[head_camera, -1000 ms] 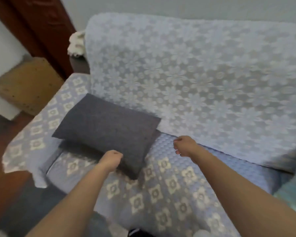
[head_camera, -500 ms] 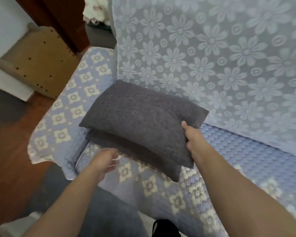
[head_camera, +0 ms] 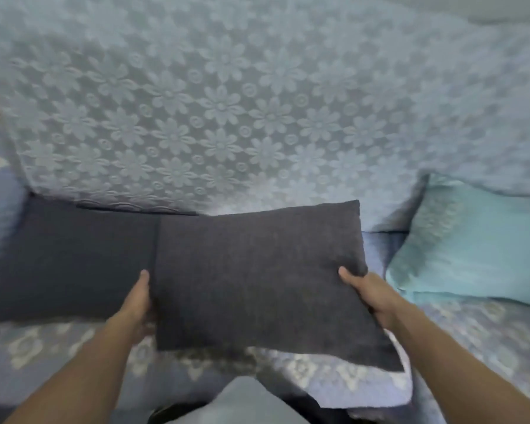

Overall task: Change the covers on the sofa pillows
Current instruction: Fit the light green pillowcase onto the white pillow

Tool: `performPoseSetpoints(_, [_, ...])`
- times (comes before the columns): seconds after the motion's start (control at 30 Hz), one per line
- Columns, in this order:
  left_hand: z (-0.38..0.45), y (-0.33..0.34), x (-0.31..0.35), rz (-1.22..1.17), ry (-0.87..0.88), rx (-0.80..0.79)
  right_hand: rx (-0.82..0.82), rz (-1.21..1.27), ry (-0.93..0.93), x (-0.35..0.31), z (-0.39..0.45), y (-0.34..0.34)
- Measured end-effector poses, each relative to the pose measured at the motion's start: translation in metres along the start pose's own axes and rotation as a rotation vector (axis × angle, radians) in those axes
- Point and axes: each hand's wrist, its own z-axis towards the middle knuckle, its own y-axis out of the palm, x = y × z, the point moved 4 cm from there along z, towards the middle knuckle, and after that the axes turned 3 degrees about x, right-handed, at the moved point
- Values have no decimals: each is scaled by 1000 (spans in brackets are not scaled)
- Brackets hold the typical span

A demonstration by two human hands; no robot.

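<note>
Dark grey pillow [head_camera: 257, 276] held up over sofa seat [head_camera: 487, 338], between both hands. Left hand [head_camera: 136, 304] grasping its 9 o'clock edge, right hand [head_camera: 369, 290] its 3 o'clock edge. Second dark pillow [head_camera: 68, 255] at 9 o'clock, turquoise pillow [head_camera: 478, 243] at 3 o'clock.

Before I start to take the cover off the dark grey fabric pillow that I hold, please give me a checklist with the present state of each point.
1. Left hand holds the left edge of the dark grey fabric pillow: ok.
2. Right hand holds its right edge: ok.
3. Pillow lifted off the patterned quilted seat cover: ok.
4. Zip or opening of the cover found: cannot tell, none shows on the visible face.
5. Second dark grey pillow lying separately at the left: ok.
6. Light turquoise pillow out of the way at the right: ok.
</note>
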Motion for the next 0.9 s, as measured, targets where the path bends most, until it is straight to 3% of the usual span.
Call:
performPoseSetpoints(0.2, [-41,143,-110,296,-110,-176,67,5,78,109,27,-114])
performPoseSetpoints(0.3, [-15,171,-126,335,13,-67,200,-6,116,157,82,-159])
performPoseSetpoints(0.43, [89,168,-158,349,121,62,317,-37,154,210,136,-183])
performPoseSetpoints(0.5, [131,179,-172,274,134,36,304,-22,162,235,162,-188])
performPoseSetpoints(0.6, [119,209,-149,145,73,37,225,54,238,254,175,-187])
performPoseSetpoints(0.73, [83,222,-130,193,34,112,23,22,318,242,162,-183])
performPoseSetpoints(0.8, [48,217,-103,187,121,143,47,8,247,206,147,-194])
performPoseSetpoints(0.9, [5,213,-30,84,241,157,57,229,80,128,128,-225])
